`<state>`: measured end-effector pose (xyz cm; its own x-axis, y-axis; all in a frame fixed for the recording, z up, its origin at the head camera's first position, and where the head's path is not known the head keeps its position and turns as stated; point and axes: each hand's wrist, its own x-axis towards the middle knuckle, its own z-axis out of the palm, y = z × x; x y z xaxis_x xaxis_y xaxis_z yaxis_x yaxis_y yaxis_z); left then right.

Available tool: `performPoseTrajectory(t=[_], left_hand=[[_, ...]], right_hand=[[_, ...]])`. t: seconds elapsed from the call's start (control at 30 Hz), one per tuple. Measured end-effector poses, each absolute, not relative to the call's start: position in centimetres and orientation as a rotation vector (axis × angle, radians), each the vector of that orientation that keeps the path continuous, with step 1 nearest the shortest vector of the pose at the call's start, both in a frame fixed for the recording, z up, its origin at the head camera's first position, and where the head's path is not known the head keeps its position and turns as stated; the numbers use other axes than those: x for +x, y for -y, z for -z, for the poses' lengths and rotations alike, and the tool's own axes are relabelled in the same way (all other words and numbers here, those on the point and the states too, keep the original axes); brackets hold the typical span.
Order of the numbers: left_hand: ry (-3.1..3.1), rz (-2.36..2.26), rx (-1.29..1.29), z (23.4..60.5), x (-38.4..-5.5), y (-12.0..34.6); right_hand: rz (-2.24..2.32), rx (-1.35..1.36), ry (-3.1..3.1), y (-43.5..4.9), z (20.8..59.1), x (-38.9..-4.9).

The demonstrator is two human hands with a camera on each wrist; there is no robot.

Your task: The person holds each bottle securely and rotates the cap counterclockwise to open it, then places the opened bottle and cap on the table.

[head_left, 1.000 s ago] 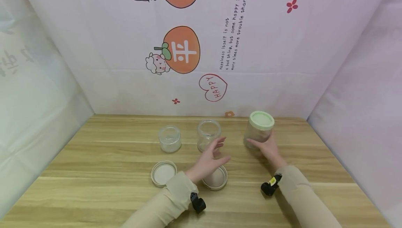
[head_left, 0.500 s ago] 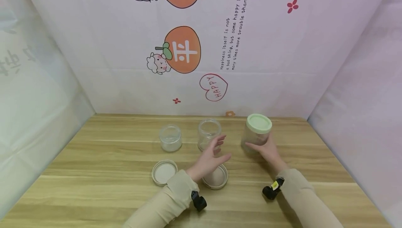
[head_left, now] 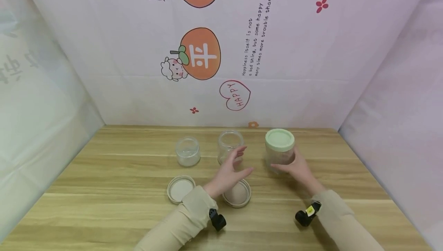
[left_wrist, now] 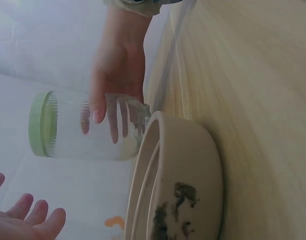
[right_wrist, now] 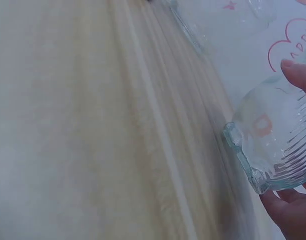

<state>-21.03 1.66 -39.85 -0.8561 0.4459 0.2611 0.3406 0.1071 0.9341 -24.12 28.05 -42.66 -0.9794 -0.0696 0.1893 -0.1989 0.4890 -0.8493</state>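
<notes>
My right hand point(head_left: 301, 168) grips a clear glass jar point(head_left: 279, 159) around its lower side; a pale green lid point(head_left: 280, 139) sits on top. In the right wrist view the thumb and fingers lie on either side of the ribbed glass point(right_wrist: 280, 127), whose base appears slightly off the wood. My left hand point(head_left: 226, 174) is held with fingers spread and nothing between them. It hovers above a cream lid point(head_left: 237, 194) and in front of a lidless glass jar point(head_left: 230, 139), partly hiding both. In the left wrist view the cream lid point(left_wrist: 187, 165) shows dark marks on its side.
A shorter lidless glass jar point(head_left: 188, 153) stands at the back left. Another cream lid point(head_left: 180, 189) lies in front of it, partly by the left sleeve. Printed white cloth point(head_left: 294, 70) walls the wooden table point(head_left: 104, 189) at the back and both sides.
The right hand has brought the green-lidded jar a little left and nearer to me. My left hand stays almost in place over the cream lid.
</notes>
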Motion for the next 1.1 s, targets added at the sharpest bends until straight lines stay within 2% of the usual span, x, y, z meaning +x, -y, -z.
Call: performPoseTrajectory(t=[0.63, 1.1], left_hand=[[-2.310, -1.849, 0.855, 40.0, -20.9, -1.3], [-2.394, -1.730, 0.999, 39.3, -20.5, -1.1]], right_hand=[[-1.338, 0.335, 2.705, -26.9, 41.3, -20.8], [-1.308, 0.510, 2.727, -26.1, 41.5, -19.6]])
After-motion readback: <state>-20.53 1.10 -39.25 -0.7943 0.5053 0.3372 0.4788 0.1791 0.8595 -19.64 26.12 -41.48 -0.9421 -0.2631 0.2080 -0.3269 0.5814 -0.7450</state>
